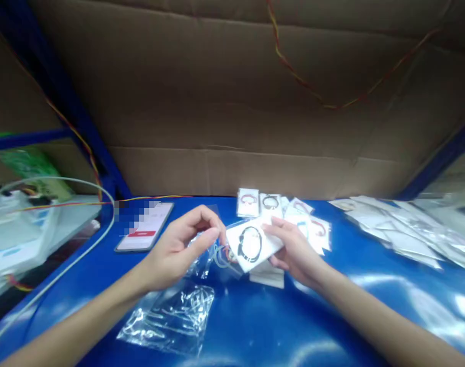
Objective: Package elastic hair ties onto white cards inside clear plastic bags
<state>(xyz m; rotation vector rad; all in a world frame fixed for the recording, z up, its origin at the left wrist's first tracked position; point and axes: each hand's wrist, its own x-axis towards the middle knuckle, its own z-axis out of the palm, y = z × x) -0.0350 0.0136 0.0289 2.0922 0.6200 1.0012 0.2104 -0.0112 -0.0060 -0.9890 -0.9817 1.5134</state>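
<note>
My right hand [293, 250] holds a white card with a black bracelet [252, 243] on it, tilted toward the left. My left hand [182, 244] pinches the mouth of a small clear plastic bag [207, 255] right beside the card's left edge. The two hands are close together above the blue table [255, 326]. Under my right hand lies a short stack of white cards [268, 275]. Behind the hands, several more bracelet cards [286, 206] lie spread on the table.
A pile of clear empty bags [171, 318] lies near my left forearm. A phone [144, 232] rests at the back left. More packed bags [404, 229] are heaped at the right. A cardboard wall [232, 102] closes the back, and a white cable [64, 265] curves at the left.
</note>
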